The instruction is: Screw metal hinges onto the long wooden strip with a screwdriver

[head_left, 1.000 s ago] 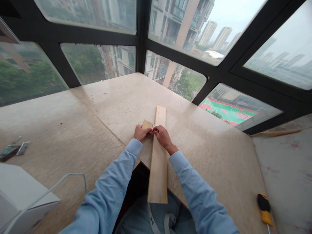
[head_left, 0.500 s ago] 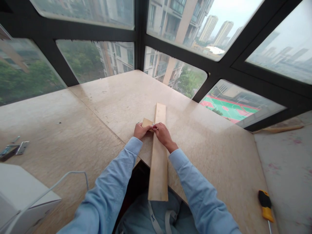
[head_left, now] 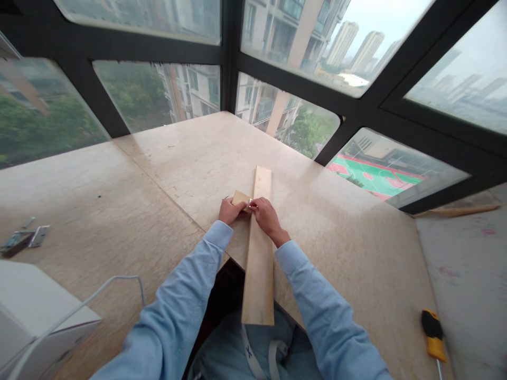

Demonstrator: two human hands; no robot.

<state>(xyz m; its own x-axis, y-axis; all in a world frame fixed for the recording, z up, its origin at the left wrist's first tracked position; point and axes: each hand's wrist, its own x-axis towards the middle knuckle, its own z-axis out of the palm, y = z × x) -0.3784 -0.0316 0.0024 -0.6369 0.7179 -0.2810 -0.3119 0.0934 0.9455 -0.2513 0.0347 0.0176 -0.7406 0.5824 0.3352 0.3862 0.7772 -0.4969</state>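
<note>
My left hand [head_left: 230,210] is closed on a small wooden block [head_left: 241,197], thumb across its near side. Pinched in the fingertips of my right hand [head_left: 265,217] is a small shiny metal piece [head_left: 251,202], held against the block's right end; its exact kind is too small to make out. Under both hands a long, pale wooden board [head_left: 258,285] lies lengthwise, its near end jutting past the table edge towards my lap. My right wrist is above the board's right side.
On the stone-patterned tabletop [head_left: 336,253], a yellow and black screwdriver [head_left: 433,335] lies at the far right. Metal hardware [head_left: 38,236] sits at the left, behind a white box [head_left: 35,311] with a white cable [head_left: 106,285]. Dark-framed windows enclose the far sides.
Both hands keep nearly the same hold on the block and the metal piece. The whole view has shifted slightly.
</note>
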